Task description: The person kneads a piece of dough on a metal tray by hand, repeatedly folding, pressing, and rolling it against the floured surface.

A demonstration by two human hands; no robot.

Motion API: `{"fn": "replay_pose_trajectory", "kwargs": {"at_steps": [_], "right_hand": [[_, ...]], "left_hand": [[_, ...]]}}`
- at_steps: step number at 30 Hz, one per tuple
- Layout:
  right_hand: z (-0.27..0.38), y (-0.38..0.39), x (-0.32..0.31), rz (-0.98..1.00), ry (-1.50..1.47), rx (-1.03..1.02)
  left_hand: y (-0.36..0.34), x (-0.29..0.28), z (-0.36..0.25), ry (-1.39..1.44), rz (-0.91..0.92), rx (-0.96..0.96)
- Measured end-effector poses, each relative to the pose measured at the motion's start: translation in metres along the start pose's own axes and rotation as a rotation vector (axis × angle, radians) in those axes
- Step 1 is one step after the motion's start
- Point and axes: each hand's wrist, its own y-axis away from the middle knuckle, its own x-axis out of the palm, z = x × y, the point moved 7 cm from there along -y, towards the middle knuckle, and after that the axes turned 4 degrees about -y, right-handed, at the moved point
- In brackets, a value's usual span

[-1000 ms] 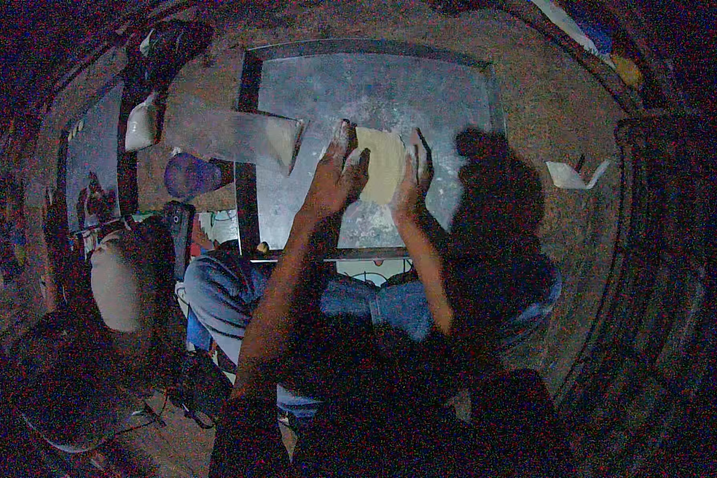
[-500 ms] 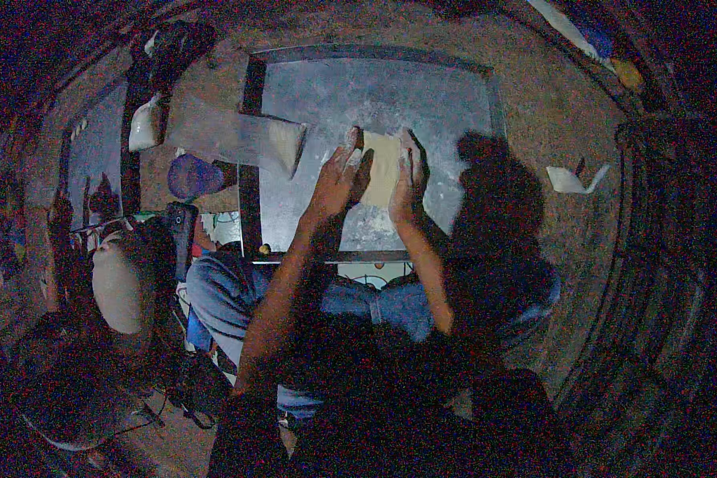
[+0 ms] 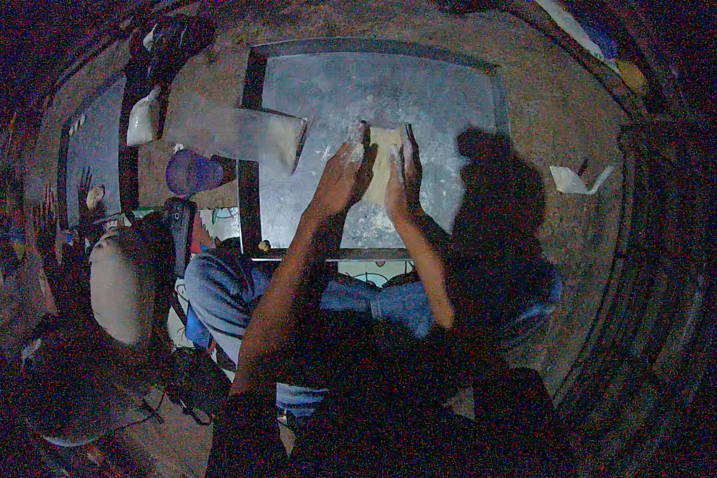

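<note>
On the grey board (image 3: 446, 88), straight-fingered left hand (image 3: 343, 175) and right hand (image 3: 405, 182) flank pale dough (image 3: 385, 148); matched side pressure should keep it even.

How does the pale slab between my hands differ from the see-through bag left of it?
The pale slab looks opaque and yellowish; the bag is see-through along much of its length. The slab lies between your left hand and right hand; the bag touches neither. The slab sits within the grey board; the bag crosses its left rim. Both are at least partly over it.
</note>
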Motion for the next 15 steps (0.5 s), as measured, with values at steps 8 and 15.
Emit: {"fn": "replay_pose_trajectory", "kwargs": {"at_steps": [8, 15], "right_hand": [[0.001, -0.005, 0.012, 0.087, 0.097, 0.008], [-0.017, -0.008, 0.001, -0.064, -0.115, 0.068]], "left_hand": [[-0.006, 0.002, -0.028, -0.481, 0.026, 0.046], [-0.012, -0.003, -0.011, -0.415, -0.112, 0.133]]}}
